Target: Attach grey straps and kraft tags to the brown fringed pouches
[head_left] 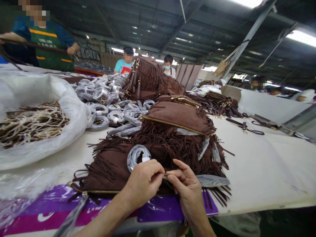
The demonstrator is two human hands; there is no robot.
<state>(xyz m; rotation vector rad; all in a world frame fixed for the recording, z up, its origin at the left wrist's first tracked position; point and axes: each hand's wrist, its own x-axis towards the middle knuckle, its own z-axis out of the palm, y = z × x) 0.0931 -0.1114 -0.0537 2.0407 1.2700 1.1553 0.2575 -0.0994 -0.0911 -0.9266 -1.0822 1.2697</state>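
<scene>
Fingers (155,168) of the left hand (145,181) are pinched together at thumb and forefinger, and those of the right hand (185,184) close in just beside them, thumb and forefinger meeting on the same small piece (165,177), too covered to make out. The other fingers of the right hand stand a little apart, while those of the left curl inward. Both hands are over the near edge of a brown fringed bag (108,163), which lies flat at the front of the white table (261,168), partly on a purple plastic sheet (160,209). A gold zipper (103,191) runs along the bag's near edge, and a plastic-wrapped strip (74,214) hangs from its left part. On top of the bag, just behind the left hand, rests a grey wrapped coil (130,159) with a white tag (146,159). Right behind lies another brown bag (180,113), its zipper slanting across the front above thick fringe. Farther back are a heap of wrapped coils (101,93) and a tall pile of fringed bags (145,77). To the left, an open plastic sack (76,121) holds brown pieces with pale edges (37,123); to the right, dark straps (244,126) lie on the table. Across it, at far left, a person in a green apron (51,49) grips a long dark strip (49,45).
</scene>
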